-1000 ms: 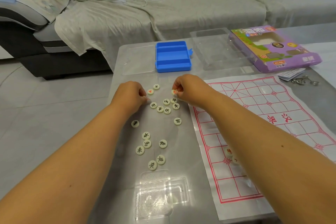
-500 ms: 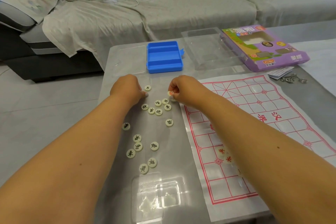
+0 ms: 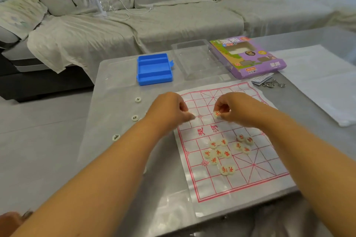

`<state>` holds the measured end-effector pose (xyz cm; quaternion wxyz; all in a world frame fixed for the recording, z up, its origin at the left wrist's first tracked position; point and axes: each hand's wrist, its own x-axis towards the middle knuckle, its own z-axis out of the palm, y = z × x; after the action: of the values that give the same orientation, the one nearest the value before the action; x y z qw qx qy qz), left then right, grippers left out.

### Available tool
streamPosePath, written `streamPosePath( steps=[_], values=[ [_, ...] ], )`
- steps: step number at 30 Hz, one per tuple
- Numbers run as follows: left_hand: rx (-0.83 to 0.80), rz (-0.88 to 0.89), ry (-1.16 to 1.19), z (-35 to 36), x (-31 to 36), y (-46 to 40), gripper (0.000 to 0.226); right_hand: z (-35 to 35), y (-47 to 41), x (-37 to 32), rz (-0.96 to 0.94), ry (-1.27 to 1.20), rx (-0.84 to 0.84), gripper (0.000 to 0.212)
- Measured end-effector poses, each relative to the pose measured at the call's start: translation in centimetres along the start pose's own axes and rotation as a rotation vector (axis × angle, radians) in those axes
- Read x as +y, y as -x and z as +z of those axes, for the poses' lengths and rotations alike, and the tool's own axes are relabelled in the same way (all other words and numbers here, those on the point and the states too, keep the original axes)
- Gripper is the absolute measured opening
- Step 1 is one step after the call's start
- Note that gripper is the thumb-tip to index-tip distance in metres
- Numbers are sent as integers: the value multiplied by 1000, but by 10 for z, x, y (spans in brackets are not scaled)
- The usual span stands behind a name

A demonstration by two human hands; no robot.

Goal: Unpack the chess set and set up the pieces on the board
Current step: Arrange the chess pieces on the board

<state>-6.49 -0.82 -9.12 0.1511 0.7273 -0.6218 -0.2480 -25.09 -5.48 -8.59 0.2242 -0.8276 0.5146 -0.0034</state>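
A white paper chess board [image 3: 269,177] with red grid lines lies on the grey table. Several round cream pieces with red characters [image 3: 218,153] sit in loose clusters on its near half. My right hand [image 3: 234,109] pinches a red-marked piece [image 3: 217,114] just above the board's far half. My left hand [image 3: 171,110] hovers over the board's left edge with fingers curled; a pale piece seems pinched at its blurred fingertips. Three black-marked pieces [image 3: 134,118] lie on the table left of the board.
An open blue plastic case [image 3: 154,69], a clear plastic tray [image 3: 196,59] and a purple game box [image 3: 248,56] stand at the table's far side. Metal puzzle rings [image 3: 272,83] and a leaflet lie beside the box. A sofa with a small fan lies beyond.
Both hands have moved right from the scattered black-marked pieces to the board's far half, the right one carrying the red-marked piece. The view has swung right, showing the red pieces on the board.
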Motion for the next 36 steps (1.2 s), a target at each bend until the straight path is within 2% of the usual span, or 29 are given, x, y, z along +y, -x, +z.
streamPosePath(
  steps=[4,9,14,21,25,30,36],
  values=[
    [-57,79,-14,38,23,8,23,9,25,27,78,45,-58,24],
    [-61,70,-2,62,39,7,21,16,28,44,140,44,0,26],
    [-125,51,4,70,45,8,23,19,28,46,110,62,-45,25],
    [-212,120,3,77,49,16,32,18,37,51,73,35,-143,22],
    [-132,143,10,62,37,18,29,13,38,51,68,28,-108,27],
    [21,54,18,33,-2,21,23,11,27,25,-19,30,72,27],
    [108,-91,66,3,-37,28,13,16,4,-23,-119,1,47,30]
  ],
)
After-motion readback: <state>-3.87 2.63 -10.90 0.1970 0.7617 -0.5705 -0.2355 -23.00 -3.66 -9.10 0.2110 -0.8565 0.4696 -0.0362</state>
